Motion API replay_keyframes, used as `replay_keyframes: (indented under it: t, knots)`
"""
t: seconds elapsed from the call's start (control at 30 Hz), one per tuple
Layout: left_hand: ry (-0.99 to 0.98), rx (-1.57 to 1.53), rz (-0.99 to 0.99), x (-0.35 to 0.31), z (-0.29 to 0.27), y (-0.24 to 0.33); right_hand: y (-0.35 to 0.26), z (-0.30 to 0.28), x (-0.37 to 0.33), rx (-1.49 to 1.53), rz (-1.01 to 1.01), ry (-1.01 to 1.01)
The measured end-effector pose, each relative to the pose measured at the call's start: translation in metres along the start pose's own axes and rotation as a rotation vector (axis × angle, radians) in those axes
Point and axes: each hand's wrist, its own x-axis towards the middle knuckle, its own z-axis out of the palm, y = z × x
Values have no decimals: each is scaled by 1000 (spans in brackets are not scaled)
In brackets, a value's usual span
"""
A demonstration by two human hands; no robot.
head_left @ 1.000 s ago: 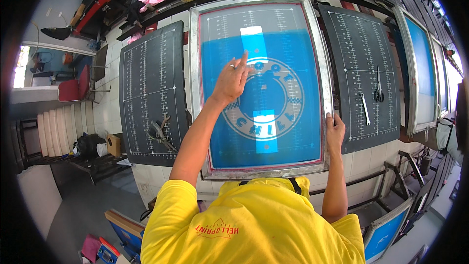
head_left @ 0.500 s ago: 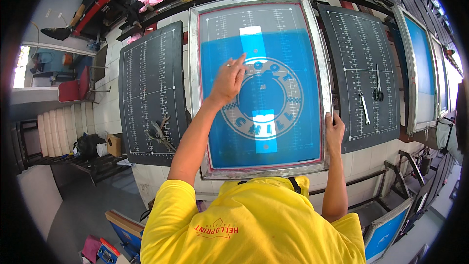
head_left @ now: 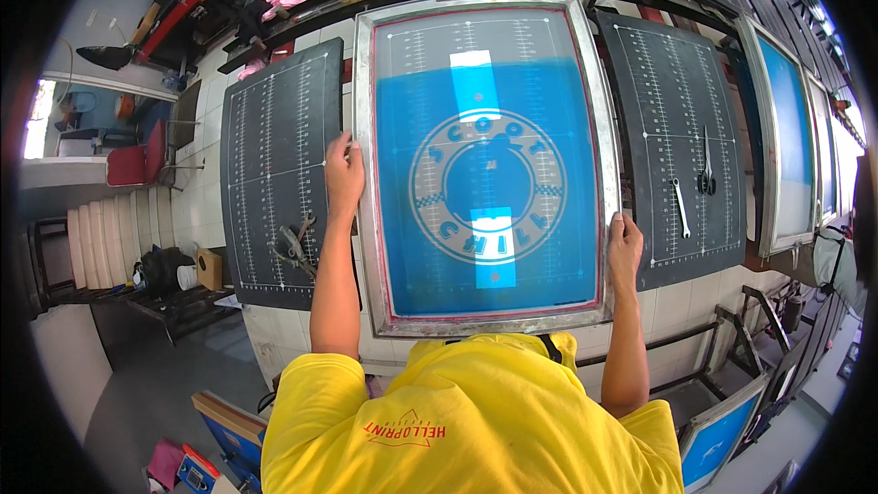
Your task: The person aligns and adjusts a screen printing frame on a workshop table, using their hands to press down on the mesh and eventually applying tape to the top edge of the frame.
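Head camera: your right hand [head_left: 626, 242] is grasping the right rail [head_left: 607, 155] of the blue framed screen [head_left: 489, 174], its fingertips hiding, while your left hand [head_left: 345, 176] is curling beside the left rail [head_left: 367, 206], and I cannot tell whether it is gripping. The screen is lying between your fingers, showing what is beneath only dimly; lower-left of your left fingers, a pliers-like tool [head_left: 294, 245] is lying, its shape unclear.

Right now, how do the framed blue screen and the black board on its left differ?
The framed blue screen has a silver frame; the black board has none.
The screen shows a ring-shaped design, while the board carries white ruled markings.
Tools lie on the board, none on the screen.
Both look roughly rectangular.
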Motion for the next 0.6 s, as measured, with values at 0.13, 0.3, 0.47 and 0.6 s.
replay_keyframes:
  t: [0.13, 0.3, 0.47, 0.6]
  knots:
    - [7, 96, -23, -18, -3, -28, -11, 0, -2, -17, 33, -24]
    - [-124, 56, -268, -27, -6, -8, -5, -3, 0, -25, 41, -48]
    - [-65, -84, -274, -32, -3, -12, -5, -2, -1, -25, 31, -21]
    - [-5, -201, -248, -32, 3, -19, -5, -1, 0, -35, 26, -21]
